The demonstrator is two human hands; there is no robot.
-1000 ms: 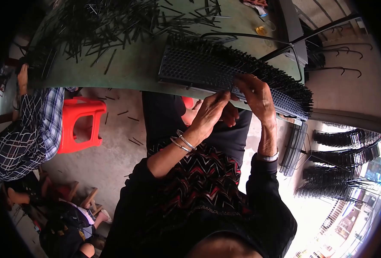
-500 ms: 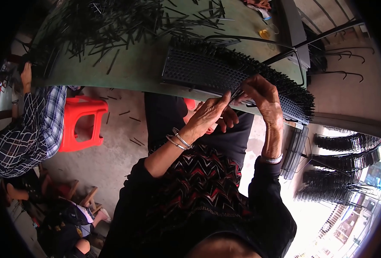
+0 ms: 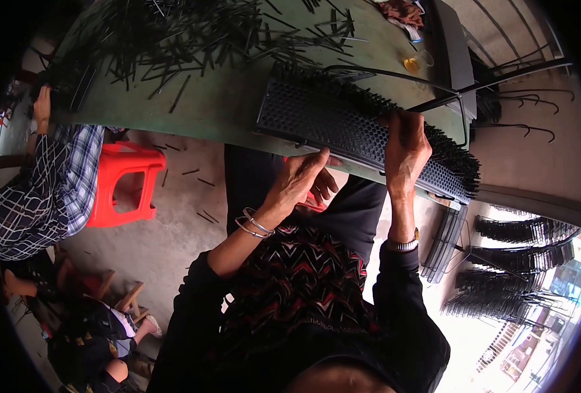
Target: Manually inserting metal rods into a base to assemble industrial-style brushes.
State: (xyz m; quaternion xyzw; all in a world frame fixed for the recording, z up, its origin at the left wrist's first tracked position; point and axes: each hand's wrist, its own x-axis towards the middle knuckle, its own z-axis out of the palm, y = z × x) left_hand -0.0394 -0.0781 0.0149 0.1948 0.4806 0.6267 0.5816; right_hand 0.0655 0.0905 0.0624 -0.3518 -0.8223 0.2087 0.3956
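A long black perforated rack (image 3: 330,121) lies slanted along the near edge of the green table (image 3: 218,124). Rows of thin black strips (image 3: 451,154) stand up along its far side. My right hand (image 3: 408,147) is pinched at the rack's top, near these strips; the back of the hand hides what its fingertips hold. Just in front of the rack's near edge is my left hand (image 3: 303,183), thumb stretched toward the edge and fingers curled below. Whatever lies in its grasp cannot be made out.
Loose black strips (image 3: 192,42) are heaped on the table's far left. A black metal frame (image 3: 461,92) stands behind the rack. Left of me are a red stool (image 3: 133,183) and a person in a checked sleeve (image 3: 45,190). Racks of dark rods (image 3: 520,255) hang at right.
My hands have moved apart. The right rose from beside the left hand to the rack's top; the left shifted slightly left and down. The thin dark strip between them is no longer visible.
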